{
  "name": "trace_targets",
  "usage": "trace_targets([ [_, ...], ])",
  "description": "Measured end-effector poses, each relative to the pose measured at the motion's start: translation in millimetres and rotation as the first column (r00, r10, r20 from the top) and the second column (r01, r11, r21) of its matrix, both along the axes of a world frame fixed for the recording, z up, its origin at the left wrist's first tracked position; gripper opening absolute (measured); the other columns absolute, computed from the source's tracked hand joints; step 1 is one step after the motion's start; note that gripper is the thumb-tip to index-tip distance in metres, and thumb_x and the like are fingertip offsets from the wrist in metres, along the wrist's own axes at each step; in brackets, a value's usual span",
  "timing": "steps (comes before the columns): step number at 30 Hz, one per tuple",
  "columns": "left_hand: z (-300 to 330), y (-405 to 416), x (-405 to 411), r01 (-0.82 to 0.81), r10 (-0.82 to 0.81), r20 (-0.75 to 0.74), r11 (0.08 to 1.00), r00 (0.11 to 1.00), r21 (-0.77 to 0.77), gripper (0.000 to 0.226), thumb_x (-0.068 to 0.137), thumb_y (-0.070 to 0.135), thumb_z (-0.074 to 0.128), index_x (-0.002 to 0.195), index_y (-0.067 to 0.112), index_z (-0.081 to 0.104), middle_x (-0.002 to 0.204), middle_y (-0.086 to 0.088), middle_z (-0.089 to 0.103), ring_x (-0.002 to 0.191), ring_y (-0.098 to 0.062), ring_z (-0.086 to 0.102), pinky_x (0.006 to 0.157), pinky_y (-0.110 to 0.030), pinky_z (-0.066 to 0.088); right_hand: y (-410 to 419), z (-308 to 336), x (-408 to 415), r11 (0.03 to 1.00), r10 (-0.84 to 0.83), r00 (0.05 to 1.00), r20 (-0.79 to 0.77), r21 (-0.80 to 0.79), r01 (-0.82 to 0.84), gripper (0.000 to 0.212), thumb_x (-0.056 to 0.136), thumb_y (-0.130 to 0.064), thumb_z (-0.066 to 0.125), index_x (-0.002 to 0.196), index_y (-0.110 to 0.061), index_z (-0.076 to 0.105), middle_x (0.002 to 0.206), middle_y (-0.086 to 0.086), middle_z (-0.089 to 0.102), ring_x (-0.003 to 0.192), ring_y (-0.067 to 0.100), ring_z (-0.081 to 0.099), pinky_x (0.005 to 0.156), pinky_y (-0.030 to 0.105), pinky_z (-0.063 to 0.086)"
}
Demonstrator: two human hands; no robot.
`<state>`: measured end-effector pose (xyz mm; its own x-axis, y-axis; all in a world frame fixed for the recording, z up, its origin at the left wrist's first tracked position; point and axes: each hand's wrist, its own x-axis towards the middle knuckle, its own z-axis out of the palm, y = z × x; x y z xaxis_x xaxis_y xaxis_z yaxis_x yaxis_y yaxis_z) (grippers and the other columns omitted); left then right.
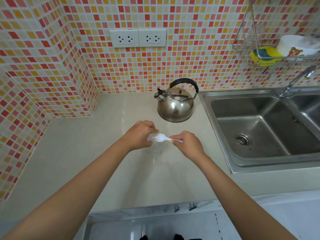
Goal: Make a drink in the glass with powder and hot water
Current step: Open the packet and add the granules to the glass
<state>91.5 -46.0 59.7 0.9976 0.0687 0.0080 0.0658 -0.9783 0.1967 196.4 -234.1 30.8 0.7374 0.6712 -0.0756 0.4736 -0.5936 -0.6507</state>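
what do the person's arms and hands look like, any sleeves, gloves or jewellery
Both arms are bare along all that shows, with no sleeve in view. The left hand and right hand wear no gloves. No ring, watch or bracelet shows on either. No markings can be seen.

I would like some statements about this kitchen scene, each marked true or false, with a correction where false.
1. The right hand pinches the white spoon. True.
2. The left hand grips the kettle. False: it holds the glass.
3. The kettle stands inside the sink. False: it stands on the counter, left of the sink.
4. The spoon's bowl is over the glass. True.
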Motion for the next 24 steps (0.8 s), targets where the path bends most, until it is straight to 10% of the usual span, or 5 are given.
trace_targets([
  [10, 2.6, 4.3, 6.1, 0.117, -0.105, -0.07, 0.975, 0.992, 0.188, 0.041, 0.077, 0.02, 0.063, 0.118, 0.02, 0.066, 0.106, -0.002, 0.061, 0.096, -0.021, 0.053, 0.075, -0.025, 0.034, 4.2, 0.6, -2.5, 0.998, -0.001, 1.0, 0.017, -0.063, 0.002, 0.026, 0.09, -0.024, 0.057, 0.11, -0.029, 0.072, 0.068, -0.021, 0.043, 0.091, 0.018, 0.062, 0.067, 0.022, 0.036],
  [16, 9.2, 3.5, 11.0, 0.163, -0.131, -0.133, 0.949, 0.982, 0.271, 0.037, 0.08, 0.018, 0.062, 0.117, 0.018, 0.065, 0.108, -0.003, 0.062, 0.1, -0.021, 0.054, 0.082, -0.03, 0.041, 4.6, 5.3, -4.1, 0.995, -0.027, 0.999, 0.033, -0.098, 0.03, 0.026, 0.09, -0.024, 0.057, 0.11, -0.027, 0.072, 0.105, -0.003, 0.069, 0.097, 0.021, 0.063, 0.069, 0.024, 0.038],
  [24, 19.3, -6.7, 22.7, 0.324, -0.199, -0.298, 0.822, 0.934, 0.468, 0.032, 0.08, 0.007, 0.055, 0.108, 0.015, 0.066, 0.103, -0.004, 0.059, 0.098, -0.021, 0.052, 0.078, -0.03, 0.039, 6.5, 13.4, -8.1, 0.97, 0.003, 0.99, 0.14, -0.242, 0.031, 0.023, 0.089, -0.018, 0.053, 0.093, -0.016, 0.075, 0.094, 0.009, 0.07, 0.085, 0.029, 0.065, 0.066, 0.031, 0.048],
])
